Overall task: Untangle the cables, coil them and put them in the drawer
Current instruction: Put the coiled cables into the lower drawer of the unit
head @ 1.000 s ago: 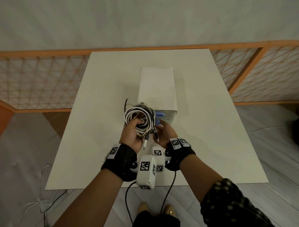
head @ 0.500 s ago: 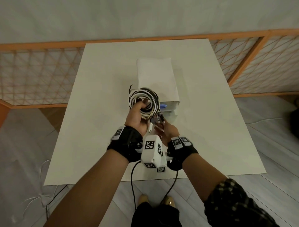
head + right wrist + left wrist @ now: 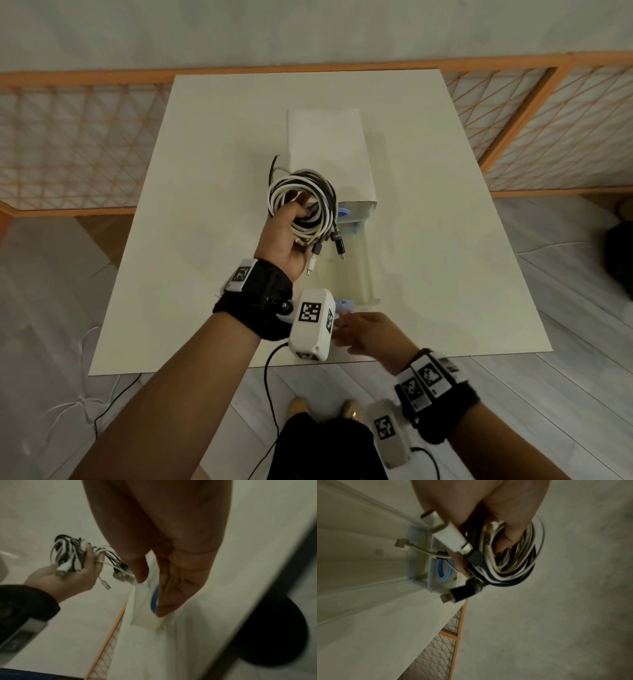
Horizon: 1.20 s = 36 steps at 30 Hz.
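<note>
My left hand grips a coil of black and white cables in the air above the table, just left of the white drawer unit. Several plugs dangle from the coil, which also shows in the right wrist view. A translucent drawer stands pulled out towards me. My right hand is at its front near the table's near edge. There its thumb and fingers pinch the blue drawer handle.
The white table carries only the drawer unit. An orange-framed mesh fence runs behind it and along both sides. A dark object lies on the floor at the right. Thin cords trail on the floor at the lower left.
My right hand has drawn back towards me, and the drawer has slid out with it. My left hand has kept the coil and held it up beside the unit.
</note>
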### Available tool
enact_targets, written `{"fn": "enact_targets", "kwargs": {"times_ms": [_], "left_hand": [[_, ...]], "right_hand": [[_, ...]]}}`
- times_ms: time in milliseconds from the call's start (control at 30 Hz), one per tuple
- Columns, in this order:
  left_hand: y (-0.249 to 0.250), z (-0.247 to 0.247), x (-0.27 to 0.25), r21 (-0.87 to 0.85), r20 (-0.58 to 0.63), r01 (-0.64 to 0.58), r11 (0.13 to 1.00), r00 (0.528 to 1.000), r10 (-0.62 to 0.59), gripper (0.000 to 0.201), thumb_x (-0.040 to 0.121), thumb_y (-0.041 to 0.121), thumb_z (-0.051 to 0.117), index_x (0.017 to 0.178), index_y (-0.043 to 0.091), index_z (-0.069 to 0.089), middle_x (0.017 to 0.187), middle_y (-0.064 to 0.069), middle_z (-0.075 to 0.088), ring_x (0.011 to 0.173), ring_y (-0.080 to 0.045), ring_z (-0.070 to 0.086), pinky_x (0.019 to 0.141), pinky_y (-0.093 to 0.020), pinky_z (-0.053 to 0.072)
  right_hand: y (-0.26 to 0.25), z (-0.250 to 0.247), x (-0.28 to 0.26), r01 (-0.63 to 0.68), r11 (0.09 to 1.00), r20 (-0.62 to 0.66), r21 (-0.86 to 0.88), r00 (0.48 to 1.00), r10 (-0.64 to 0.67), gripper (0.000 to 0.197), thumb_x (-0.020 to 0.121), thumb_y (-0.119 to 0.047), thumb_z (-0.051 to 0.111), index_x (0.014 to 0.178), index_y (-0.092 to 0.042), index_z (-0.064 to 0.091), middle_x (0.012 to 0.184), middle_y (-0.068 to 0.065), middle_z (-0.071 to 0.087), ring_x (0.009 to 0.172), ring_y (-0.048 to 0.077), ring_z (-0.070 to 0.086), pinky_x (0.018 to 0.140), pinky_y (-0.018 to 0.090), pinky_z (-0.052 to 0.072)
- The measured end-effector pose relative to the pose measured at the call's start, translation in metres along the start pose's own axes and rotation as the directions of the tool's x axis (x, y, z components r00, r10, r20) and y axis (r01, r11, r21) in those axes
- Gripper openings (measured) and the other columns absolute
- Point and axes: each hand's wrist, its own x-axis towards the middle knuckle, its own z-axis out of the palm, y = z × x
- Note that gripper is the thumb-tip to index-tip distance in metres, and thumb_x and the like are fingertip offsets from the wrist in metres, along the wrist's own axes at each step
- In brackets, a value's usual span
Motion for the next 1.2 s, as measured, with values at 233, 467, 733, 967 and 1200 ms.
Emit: {"fn": "enact_targets", "kwargs": {"times_ms": [233, 467, 733, 967, 1200], "left_hand": [[-0.044, 0.004, 0.001, 0.169, -0.077, 0.136, 0.976, 0.989, -0.124, 0.027, 0.081, 0.001, 0.048, 0.106, 0.008, 0.058, 0.078, -0.014, 0.063, 0.061, -0.026, 0.062, 0.043, -0.024, 0.046], [-0.083, -0.003, 0.029, 0.443, -0.204, 0.316, 0.839, 0.947, -0.249, 0.019, 0.083, 0.022, 0.06, 0.092, 0.006, 0.065, 0.09, -0.018, 0.069, 0.077, -0.029, 0.067, 0.062, -0.034, 0.056], [-0.069, 0.007, 0.036, 0.686, -0.217, 0.27, 0.675, 0.962, -0.164, 0.052, 0.068, 0.039, 0.056, 0.109, 0.009, 0.06, 0.121, -0.016, 0.056, 0.116, -0.037, 0.055, 0.093, -0.04, 0.046], [-0.066, -0.013, 0.017, 0.874, 0.149, -0.076, -0.48, 0.982, 0.116, 0.067, 0.099, 0.038, 0.033, 0.147, 0.0, 0.007, 0.156, -0.018, 0.013, 0.144, -0.031, 0.015, 0.112, -0.048, 0.024], [-0.076, -0.045, 0.026, 0.76, 0.204, -0.186, -0.623, 0.978, -0.042, 0.082, 0.094, 0.048, 0.037, 0.148, 0.003, -0.006, 0.161, -0.01, 0.001, 0.148, -0.021, -0.001, 0.111, -0.057, -0.014]], "right_hand": [[-0.062, -0.03, 0.004, 0.374, 0.923, -0.151, -0.093, 0.911, -0.384, 0.039, 0.099, -0.034, 0.037, 0.127, -0.009, 0.048, 0.12, 0.015, 0.06, 0.112, 0.029, 0.059, 0.089, 0.035, 0.049], [-0.034, -0.014, 0.033, 0.442, 0.118, 0.278, -0.889, 0.727, -0.628, 0.075, 0.089, -0.055, 0.016, 0.148, -0.011, 0.003, 0.158, 0.007, -0.006, 0.145, 0.021, -0.012, 0.118, 0.039, 0.0], [-0.038, -0.01, 0.057, 0.126, -0.236, 0.245, -0.963, 0.768, -0.591, 0.071, 0.089, -0.053, 0.007, 0.148, -0.014, 0.002, 0.158, 0.01, -0.005, 0.146, 0.026, -0.003, 0.115, 0.053, -0.003], [-0.05, 0.006, 0.057, 0.094, -0.358, 0.273, -0.929, 0.828, -0.49, 0.062, 0.093, -0.047, 0.02, 0.148, -0.023, 0.003, 0.158, 0.006, -0.01, 0.146, 0.027, -0.006, 0.11, 0.06, -0.013], [-0.042, -0.005, 0.053, 0.251, -0.239, 0.339, -0.938, 0.803, -0.49, 0.085, 0.079, -0.059, -0.002, 0.147, -0.009, -0.005, 0.158, 0.01, -0.008, 0.146, 0.026, -0.01, 0.116, 0.056, -0.004]]}}
